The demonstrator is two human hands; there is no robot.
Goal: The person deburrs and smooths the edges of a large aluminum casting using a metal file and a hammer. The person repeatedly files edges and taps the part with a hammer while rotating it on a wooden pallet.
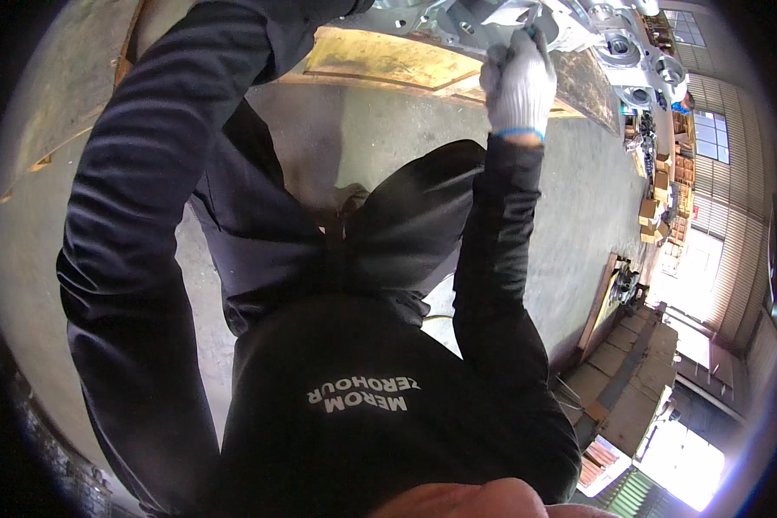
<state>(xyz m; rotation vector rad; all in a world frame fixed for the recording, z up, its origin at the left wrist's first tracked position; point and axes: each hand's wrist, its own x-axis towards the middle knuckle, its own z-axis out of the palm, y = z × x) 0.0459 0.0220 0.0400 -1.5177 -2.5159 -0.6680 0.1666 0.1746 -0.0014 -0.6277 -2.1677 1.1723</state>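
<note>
My right hand (pixel 521 86) wears a white knit glove with a blue cuff. Its fingers are curled closed at the inner edge of a silver-grey metal casting (pixel 483 33) at the top of the view. A thin rod-like tool (pixel 533 15) sticks out past the fingertips toward the casting; most of it is hidden by the glove. My left arm (pixel 147 164), in a dark sleeve, reaches up to the top edge beside the casting, and the hand itself lies beyond the picture.
More castings with round bores (pixel 620 48) stand at the upper right. Under the metal parts is a worn yellowish wooden pallet (pixel 397 60). A wooden board (pixel 56 86) lies at the upper left. Cardboard boxes (pixel 652 211) line the right side, with a stack of flat cartons (pixel 626 367) lower down.
</note>
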